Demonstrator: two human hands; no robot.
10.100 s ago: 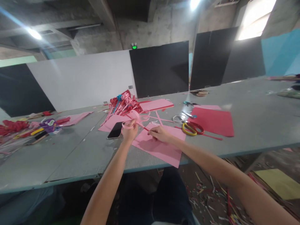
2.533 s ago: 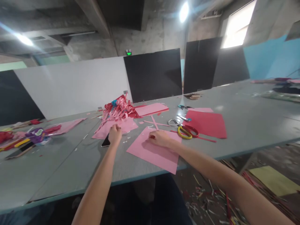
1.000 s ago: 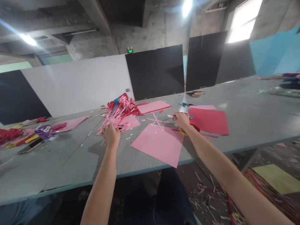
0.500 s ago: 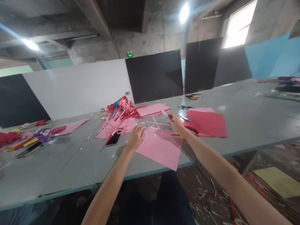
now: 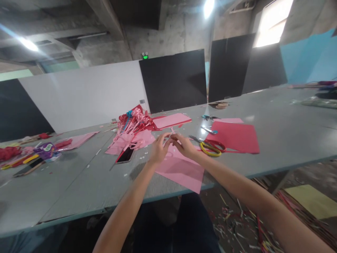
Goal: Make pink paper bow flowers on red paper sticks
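As the left hand [image 5: 158, 150] meets the right hand [image 5: 183, 144] over the pink sheet [image 5: 181, 172] on the grey table [image 5: 284, 123], both curled inward, I cannot tell what they grip; small, steady pinches should serve best, and far left, a purple packet [image 5: 46, 150] hides its contents

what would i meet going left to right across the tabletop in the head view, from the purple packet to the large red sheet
Purple packet → more central phone → left hand → right hand → yellow-and-red scissors → large red sheet
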